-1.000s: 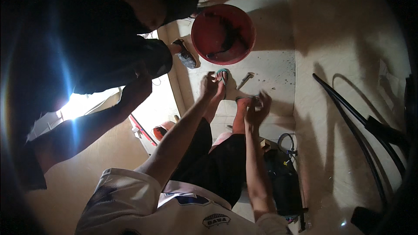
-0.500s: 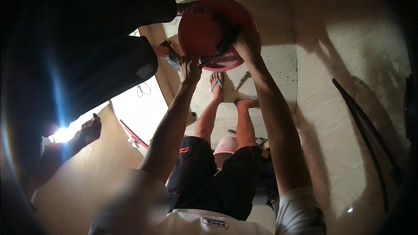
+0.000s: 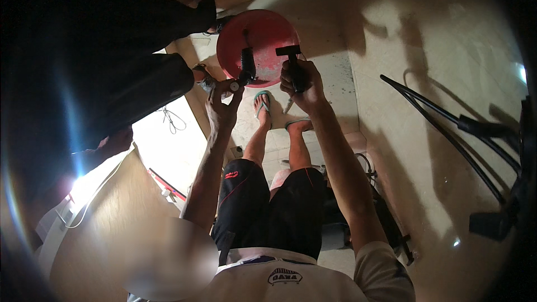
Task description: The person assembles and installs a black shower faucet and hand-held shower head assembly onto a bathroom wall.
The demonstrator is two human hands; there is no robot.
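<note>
Over a red round basin [image 3: 228,42], my left hand [image 3: 222,111] pinches a dark piece with a small pale round face [image 3: 234,86]. A black, ridged, coil-like length [image 3: 247,59] runs from beside those fingers across the basin; what it is exactly is too dark to tell. My right hand [image 3: 306,86] is closed around a black T-shaped tool [image 3: 288,51], its crossbar up, at the basin's right rim. The two hands are apart.
At the left stands another person in dark clothes [image 3: 128,50], close to the basin. Black hoses or cables [image 3: 442,128] hang along the right wall. A bright lamp [image 3: 81,184] shines at the left. A red-edged tool [image 3: 168,184] lies on the lit surface.
My right hand has come out of the basin and back with the black T-shaped tool. My left hand has moved slightly left and down. The other person's hand has shifted.
</note>
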